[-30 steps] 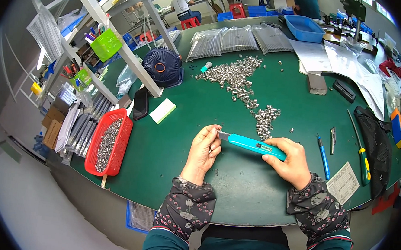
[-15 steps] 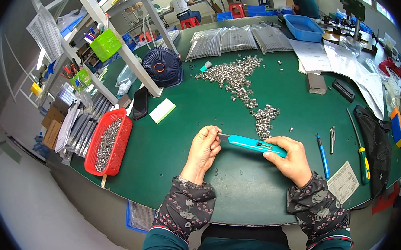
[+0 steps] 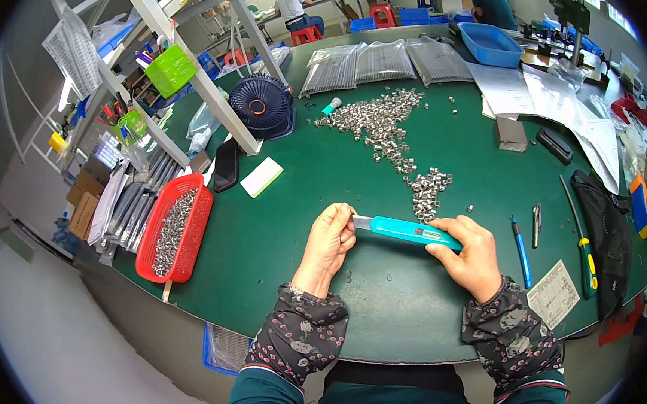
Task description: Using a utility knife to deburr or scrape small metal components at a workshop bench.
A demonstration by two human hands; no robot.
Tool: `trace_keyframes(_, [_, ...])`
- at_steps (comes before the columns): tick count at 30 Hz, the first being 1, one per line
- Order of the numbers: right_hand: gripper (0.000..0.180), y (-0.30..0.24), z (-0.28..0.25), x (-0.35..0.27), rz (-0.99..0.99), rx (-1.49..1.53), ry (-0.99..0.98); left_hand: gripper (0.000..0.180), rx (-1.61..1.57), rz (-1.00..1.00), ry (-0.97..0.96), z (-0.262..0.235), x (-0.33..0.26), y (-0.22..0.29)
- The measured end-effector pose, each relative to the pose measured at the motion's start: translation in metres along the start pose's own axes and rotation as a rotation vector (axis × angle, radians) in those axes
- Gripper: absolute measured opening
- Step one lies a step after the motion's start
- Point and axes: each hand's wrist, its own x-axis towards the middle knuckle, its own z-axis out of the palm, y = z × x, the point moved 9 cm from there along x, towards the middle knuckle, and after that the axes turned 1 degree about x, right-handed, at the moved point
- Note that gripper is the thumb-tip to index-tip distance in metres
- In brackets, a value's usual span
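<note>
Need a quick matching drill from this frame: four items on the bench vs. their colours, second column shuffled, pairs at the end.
Items:
1. utility knife held between the left hand and right hand
2. basket of small metal parts
3. small fan
4. tray at the far edge of the table

Colours:
A. red
B. dark navy
C. teal
D. blue

Pairs: 1-C, 2-A, 3-B, 4-D

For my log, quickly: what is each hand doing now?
Left hand: fingertips closed on the blade end of the teal utility knife.
Right hand: closed around the knife's handle.
</note>
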Motion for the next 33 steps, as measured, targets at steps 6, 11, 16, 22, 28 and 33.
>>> trace_keyframes(6, [0.028,-0.0009,-0.0010,-0.0002,-0.002,-0.009,0.002,0.019,0.023,-0.007,-0.021,-0.0010,0.0011,-0.0011])
trace_keyframes(11, [0.028,-0.0015,-0.0008,0.0003,0.004,-0.012,-0.008,0.022,0.049,-0.019,-0.024,-0.0022,0.0015,-0.0007])
trace_keyframes(16, [0.029,-0.0021,-0.0013,0.0002,0.004,-0.016,-0.016,0.025,0.100,-0.041,0.003,-0.0026,0.0010,-0.0006])
trace_keyframes(22, [0.030,-0.0022,-0.0008,-0.0002,-0.010,-0.004,-0.010,0.026,0.118,-0.073,0.007,-0.0049,0.0009,-0.0011])
trace_keyframes(28, [0.029,-0.0048,-0.0010,0.0003,-0.020,-0.008,-0.023,0.027,0.118,-0.112,0.024,-0.0057,-0.0012,-0.0008])
trace_keyframes(33, [0.029,-0.0057,-0.0027,0.0006,-0.034,-0.014,-0.023,0.029,0.134,-0.170,-0.020,-0.0002,-0.0041,-0.0012])
